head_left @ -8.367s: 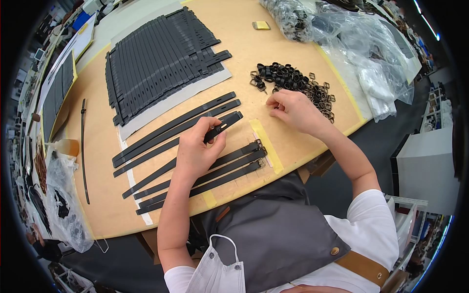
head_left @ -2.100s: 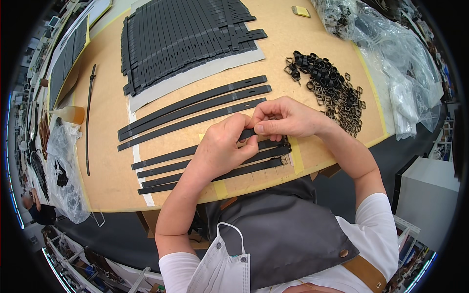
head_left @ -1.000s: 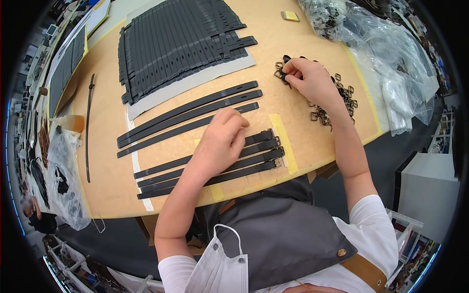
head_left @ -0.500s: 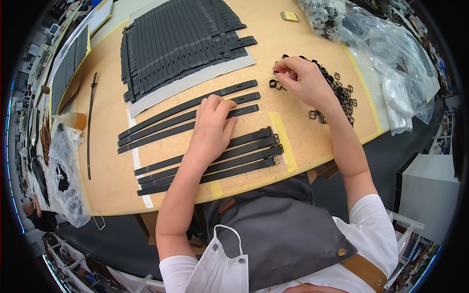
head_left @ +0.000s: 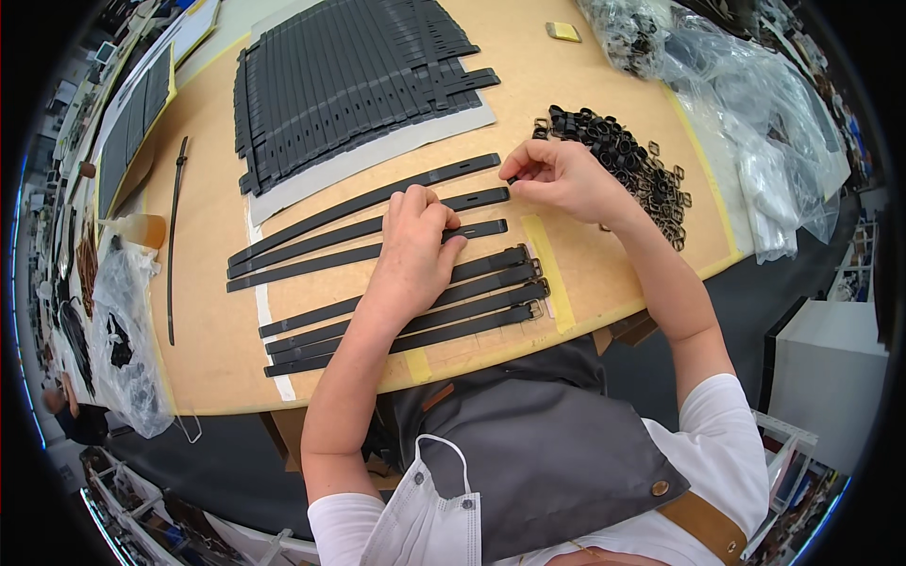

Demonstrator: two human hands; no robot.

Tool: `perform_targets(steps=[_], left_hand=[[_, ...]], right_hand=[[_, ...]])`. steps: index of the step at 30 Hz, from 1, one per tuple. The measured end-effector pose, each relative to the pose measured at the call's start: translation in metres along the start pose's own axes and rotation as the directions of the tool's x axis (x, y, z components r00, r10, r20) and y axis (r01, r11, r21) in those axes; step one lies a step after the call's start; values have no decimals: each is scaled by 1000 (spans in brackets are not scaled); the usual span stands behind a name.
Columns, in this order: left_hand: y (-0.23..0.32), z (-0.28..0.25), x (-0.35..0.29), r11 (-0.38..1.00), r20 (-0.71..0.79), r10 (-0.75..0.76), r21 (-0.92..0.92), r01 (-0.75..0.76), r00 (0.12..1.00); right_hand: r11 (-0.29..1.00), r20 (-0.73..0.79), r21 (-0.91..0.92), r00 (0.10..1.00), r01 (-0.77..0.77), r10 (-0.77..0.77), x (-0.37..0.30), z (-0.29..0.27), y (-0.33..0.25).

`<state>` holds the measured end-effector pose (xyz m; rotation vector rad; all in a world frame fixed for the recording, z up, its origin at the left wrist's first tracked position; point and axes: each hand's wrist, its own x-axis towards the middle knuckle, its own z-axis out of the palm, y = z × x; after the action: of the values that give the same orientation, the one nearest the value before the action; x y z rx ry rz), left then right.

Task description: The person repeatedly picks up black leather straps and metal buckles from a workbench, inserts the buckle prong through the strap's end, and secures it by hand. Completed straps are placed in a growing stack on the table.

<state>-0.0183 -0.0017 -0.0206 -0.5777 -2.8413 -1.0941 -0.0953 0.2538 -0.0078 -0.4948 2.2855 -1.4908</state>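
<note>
My left hand [head_left: 413, 247] lies over several loose black straps, its fingers curled and closed around the middle strap [head_left: 479, 198]. One strap [head_left: 462, 168] runs just beyond it, and another strap [head_left: 486, 228] passes under the hand on the near side. At the middle strap's right end, my right hand [head_left: 571, 184] pinches a small black loop [head_left: 511, 180], mostly covered by the fingertips. Whether the loop touches the strap is hard to see. Nearer to me lie several straps with metal buckles [head_left: 536, 274] on their right ends.
A pile of black loops and buckles [head_left: 651, 174] sits right of my right hand. Many flat straps [head_left: 330, 85] cover a light sheet at the back. Clear plastic bags [head_left: 755, 113] lie far right. A bottle of amber liquid [head_left: 142, 231] and a plastic bag [head_left: 127, 340] are left.
My right hand has come left and nearer from the loop pile to the middle strap's end. The middle and near straps have shifted slightly right and toward me at their right ends.
</note>
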Motion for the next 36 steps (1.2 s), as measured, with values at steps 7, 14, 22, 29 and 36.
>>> perform_targets(steps=[7,14,22,29,36], left_hand=[[1,0,-4,1000,-25,18,19,-18,1000],[2,-4,-8,997,59,74,5,-74,996],[1,-15,-4,982,106,-23,-182,42,994],[0,-29,0,932,-91,2,-360,-34,996],[2,-29,2,954,-79,-24,-299,-1,997]], right_hand=[[989,115,-123,989,-80,94,-3,24,-17],[992,70,110,996,-55,48,0,26,-1],[949,142,303,989,-83,41,-1,14,-4],[814,251,559,968,-158,15,-2,9,-9],[766,267,616,964,-184,17,-4,13,-13]])
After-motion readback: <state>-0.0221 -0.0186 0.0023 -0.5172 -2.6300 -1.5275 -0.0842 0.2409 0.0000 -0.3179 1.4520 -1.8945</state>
